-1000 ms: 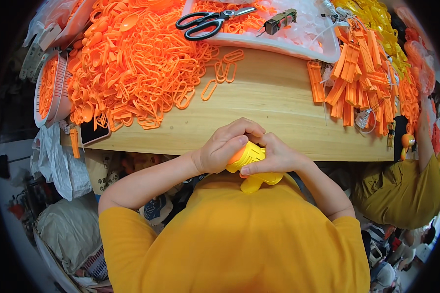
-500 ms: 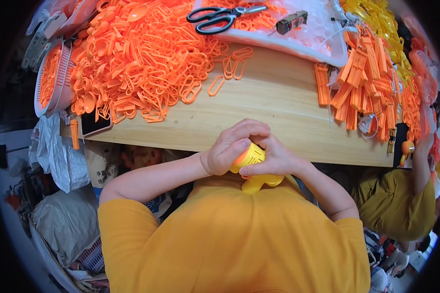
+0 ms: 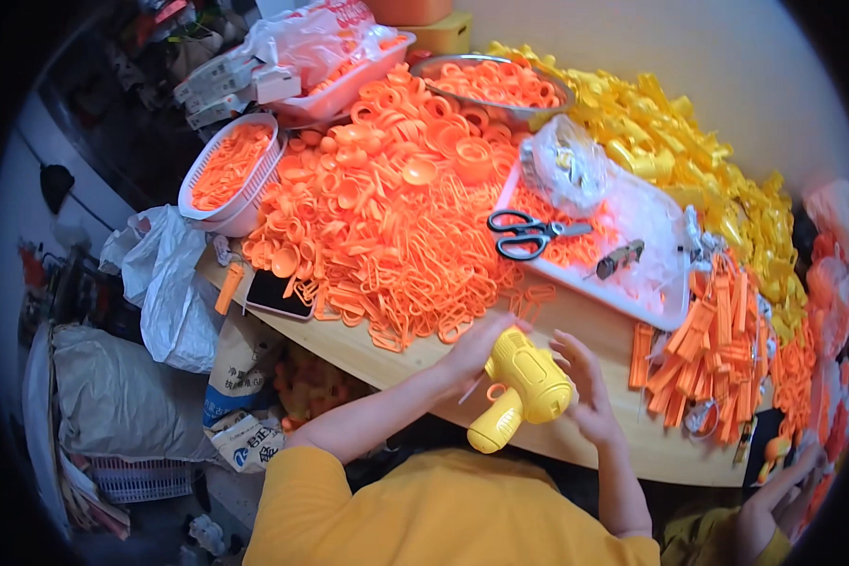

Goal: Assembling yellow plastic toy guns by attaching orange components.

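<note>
A yellow plastic toy shaped like a chunky pistol or hair dryer [image 3: 530,377] is in front of me above the table's near edge, its ribbed handle pointing down and left. A small orange ring-shaped part sits by the handle, where a trigger would be. My left hand [image 3: 476,357] grips the toy at its far left end, the fingers partly hidden behind it. Beside the toy's rounded right end is my right hand [image 3: 587,391], fingers apart; whether its palm touches the toy I cannot tell.
A large heap of orange plastic parts [image 3: 377,226] covers the wooden table [image 3: 575,330]. Black-handled scissors [image 3: 528,234] lie on a white tray [image 3: 670,319]. Bundled orange strips [image 3: 707,349] hang at right; yellow parts [image 3: 651,123] pile behind. A phone [image 3: 280,294] lies left. Another person's arm [image 3: 783,491] shows at lower right.
The toy has moved away from my chest and turned, so its side and handle now show. My right hand has opened from around it. The view has tilted up and turned.
</note>
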A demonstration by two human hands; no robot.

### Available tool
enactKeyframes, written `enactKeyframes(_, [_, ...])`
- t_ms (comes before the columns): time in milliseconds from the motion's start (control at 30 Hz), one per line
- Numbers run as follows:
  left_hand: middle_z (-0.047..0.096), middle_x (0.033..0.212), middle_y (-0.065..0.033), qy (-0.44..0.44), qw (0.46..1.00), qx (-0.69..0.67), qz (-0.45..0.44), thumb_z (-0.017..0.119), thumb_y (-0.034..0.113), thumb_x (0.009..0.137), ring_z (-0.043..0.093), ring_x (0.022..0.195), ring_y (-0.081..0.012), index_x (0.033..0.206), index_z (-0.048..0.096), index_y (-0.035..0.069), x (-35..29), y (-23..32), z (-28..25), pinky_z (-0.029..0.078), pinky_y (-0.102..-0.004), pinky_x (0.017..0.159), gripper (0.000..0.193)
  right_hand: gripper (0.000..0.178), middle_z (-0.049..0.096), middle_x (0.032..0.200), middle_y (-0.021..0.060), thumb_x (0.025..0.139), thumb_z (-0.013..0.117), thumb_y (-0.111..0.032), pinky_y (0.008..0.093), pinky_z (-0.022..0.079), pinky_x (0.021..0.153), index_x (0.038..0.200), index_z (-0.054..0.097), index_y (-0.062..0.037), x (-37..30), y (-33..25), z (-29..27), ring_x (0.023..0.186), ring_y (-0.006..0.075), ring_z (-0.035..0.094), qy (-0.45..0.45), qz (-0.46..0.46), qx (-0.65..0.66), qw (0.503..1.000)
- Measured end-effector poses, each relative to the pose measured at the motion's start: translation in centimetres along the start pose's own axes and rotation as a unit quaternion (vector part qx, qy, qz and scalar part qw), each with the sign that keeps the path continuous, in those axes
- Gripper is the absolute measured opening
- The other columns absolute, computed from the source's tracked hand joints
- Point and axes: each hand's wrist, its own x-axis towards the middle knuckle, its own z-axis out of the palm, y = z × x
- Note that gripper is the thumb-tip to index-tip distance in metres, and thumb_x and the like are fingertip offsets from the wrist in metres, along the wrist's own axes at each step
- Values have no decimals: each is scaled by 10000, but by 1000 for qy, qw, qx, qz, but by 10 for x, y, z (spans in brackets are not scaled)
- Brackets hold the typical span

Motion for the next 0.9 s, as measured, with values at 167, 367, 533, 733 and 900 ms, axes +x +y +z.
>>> enactKeyframes(167, [624,899,-73,7,986,-83,-143,482,303,957,624,790,-154,1059,589,26,-7,-13,10,527,-302,690,314,841,487,1342,132,634,838,-97,432,334,1068,1358,412,-70,12,-9,11,1250,309,468,-143,-156,-138,968])
enactKeyframes(367, [646,912,-133,227,652,490,533,654,-9,759,634,812,-288,993,627,24,51,87,-55,518,-357,714,238,685,575,1150,104,591,856,-117,360,455,935,1141,451,-64,8,5,18,1025,214,593,10,-39,-69,997])
enactKeyframes(533, [616,1137,-131,318,506,699,393,649,69,771,485,1170,-367,979,650,34,90,150,-139,392,-408,976,211,692,532,1009,66,606,866,-133,308,474,837,1129,419,-69,8,10,24,947,154,563,62,68,-103,990])
enactKeyframes(733, [637,1094,-103,286,577,639,420,661,81,786,543,1086,-298,942,670,49,80,142,-122,440,-364,893,159,693,516,1139,84,605,850,-142,332,441,919,1173,462,-52,4,14,22,1044,168,536,66,88,-47,993])
enactKeyframes(900, [669,917,-67,65,966,159,193,665,96,849,623,793,-131,969,665,8,21,106,-35,501,-264,717,149,667,389,1362,152,588,850,-262,371,414,982,1140,541,-48,28,5,12,1172,207,499,18,-27,22,999])
